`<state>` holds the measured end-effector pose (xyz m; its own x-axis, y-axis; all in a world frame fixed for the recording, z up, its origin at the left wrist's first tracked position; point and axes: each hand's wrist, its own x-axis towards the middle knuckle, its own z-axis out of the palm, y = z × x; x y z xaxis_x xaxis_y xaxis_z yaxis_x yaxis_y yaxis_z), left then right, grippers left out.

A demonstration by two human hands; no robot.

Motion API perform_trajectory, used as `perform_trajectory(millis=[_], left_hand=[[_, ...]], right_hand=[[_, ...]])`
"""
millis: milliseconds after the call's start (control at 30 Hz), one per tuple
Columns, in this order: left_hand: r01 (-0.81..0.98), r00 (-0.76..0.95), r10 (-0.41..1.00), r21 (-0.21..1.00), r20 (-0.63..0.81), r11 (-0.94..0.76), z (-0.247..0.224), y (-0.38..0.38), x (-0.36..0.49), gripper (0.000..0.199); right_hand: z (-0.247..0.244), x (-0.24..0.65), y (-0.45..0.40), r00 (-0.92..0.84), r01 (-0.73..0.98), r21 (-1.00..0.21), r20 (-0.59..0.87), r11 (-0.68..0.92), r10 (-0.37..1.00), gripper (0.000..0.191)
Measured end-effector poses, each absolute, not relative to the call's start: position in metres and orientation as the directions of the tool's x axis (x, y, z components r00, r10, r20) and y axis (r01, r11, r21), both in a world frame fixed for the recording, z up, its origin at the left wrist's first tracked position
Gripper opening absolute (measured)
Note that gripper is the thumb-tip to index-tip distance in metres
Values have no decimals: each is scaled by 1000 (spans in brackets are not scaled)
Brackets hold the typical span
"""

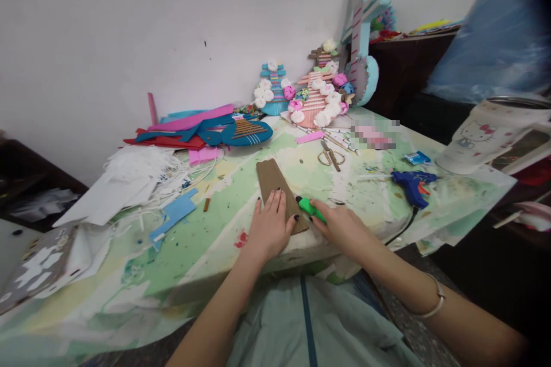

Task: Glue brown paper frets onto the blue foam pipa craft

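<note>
A strip of brown cardboard [275, 180] lies on the table near its front edge, with its far end slightly uneven. My left hand [269, 228] rests flat on the near half of it, fingers stretched out and thumb apart along the right side. In my right hand [338, 223], closed around it, is a bright green tool [310, 207] with a black front end, which looks like a utility knife. That front end is at the cardboard's right edge; whether a blade touches the cardboard is too small to tell. Scissors [331, 156] lie beyond, to the right.
A blue glue gun [413, 186] with its cord sits at the right, near a white cup [477, 135]. White paper and strings [133, 175], blue scraps [174, 215] and a blue instrument-shaped cutout [245, 133] lie left. Flower-decorated crafts [316, 100] stand against the wall.
</note>
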<state>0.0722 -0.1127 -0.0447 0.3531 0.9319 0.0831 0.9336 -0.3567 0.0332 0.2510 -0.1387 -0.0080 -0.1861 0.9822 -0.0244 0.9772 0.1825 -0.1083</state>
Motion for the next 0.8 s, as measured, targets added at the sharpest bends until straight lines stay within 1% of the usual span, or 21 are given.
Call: perform_trajectory(millis=[200, 400, 567, 800], left_hand=[[930, 358, 927, 48, 108, -365, -46, -113, 71, 62], [936, 346, 936, 46, 70, -349, -43, -113, 72, 63], [934, 350, 932, 46, 96, -355, -45, -113, 72, 61], [932, 354, 929, 40, 105, -360, -48, -111, 71, 61]], right_hand=[[-9, 256, -137, -189, 971, -152, -13, 185, 982, 36], [-12, 252, -127, -207, 972, -110, 4, 206, 978, 37], [-12, 254, -126, -201, 972, -131, -19, 197, 979, 36], [-12, 248, -115, -200, 976, -86, 14, 200, 980, 35]])
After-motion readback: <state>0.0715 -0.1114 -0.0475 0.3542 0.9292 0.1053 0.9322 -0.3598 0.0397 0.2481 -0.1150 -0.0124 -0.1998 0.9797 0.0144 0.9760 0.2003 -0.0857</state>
